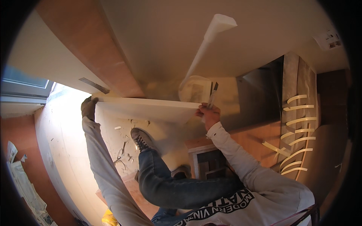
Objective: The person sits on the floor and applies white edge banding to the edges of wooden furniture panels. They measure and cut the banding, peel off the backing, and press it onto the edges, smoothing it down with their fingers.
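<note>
A long white board [147, 109] spans the middle of the head view between my hands. My left hand [89, 108], dark and perhaps gloved, is closed on its left end. My right hand [209, 114] is closed on its right end and also holds a slim silver tool [212, 98] with a dark upright blade, apparently a knife. My shoe [141, 137] is on the pale, littered floor below the board. A flat metal strip [92, 83] lies on the pale surface above my left hand. Behind the board's right half is a translucent rounded item [190, 86], partly hidden.
A wooden beam [83, 45] crosses the upper left, near a window [24, 83]. A wooden cabinet [249, 145] is right of my legs. Several curled pale strips [299, 119] hang along a narrow panel at the right. A dark panel [260, 83] stands behind the cabinet.
</note>
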Available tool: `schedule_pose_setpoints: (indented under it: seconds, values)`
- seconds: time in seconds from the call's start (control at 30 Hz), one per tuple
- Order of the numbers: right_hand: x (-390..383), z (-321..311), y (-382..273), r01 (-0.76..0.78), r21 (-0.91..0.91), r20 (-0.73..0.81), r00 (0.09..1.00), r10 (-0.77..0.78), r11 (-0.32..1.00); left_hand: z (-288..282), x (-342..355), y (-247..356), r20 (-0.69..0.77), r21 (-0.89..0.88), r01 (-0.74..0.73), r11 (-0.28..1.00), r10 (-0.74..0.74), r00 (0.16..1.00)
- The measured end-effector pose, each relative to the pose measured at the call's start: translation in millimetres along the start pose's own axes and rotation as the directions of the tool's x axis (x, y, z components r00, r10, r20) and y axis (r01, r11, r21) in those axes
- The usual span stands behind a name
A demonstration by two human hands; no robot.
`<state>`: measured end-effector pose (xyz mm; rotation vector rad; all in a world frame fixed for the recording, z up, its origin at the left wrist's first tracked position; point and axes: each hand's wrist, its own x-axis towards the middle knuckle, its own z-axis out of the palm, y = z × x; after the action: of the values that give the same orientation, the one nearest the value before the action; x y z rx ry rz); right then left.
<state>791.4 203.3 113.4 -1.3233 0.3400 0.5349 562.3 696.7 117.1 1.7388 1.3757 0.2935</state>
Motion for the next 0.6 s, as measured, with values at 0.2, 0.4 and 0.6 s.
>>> schedule_pose_setpoints:
  seconds: [0.2,0.4,0.6]
  values:
    - [2.7,0.0,2.5,-0.024,0.009,-0.037,0.999,0.025,1.000,2.4,20.1,-10.5,-0.060,0.406,-0.071,0.911,0.104,0.993]
    - [10.0,1.3,4.2,0.027,-0.028,0.034,0.999,-0.026,0.999,2.6,-22.6,-9.7,-0.361,0.186,0.047,0.981,0.024,0.932]
    - [25.2,-61.8,10.6,0.083,-0.015,0.050,0.995,-0.082,0.996,-18.1,-168.2,52.0,-0.139,-0.724,-0.064,0.687,-0.054,0.989]
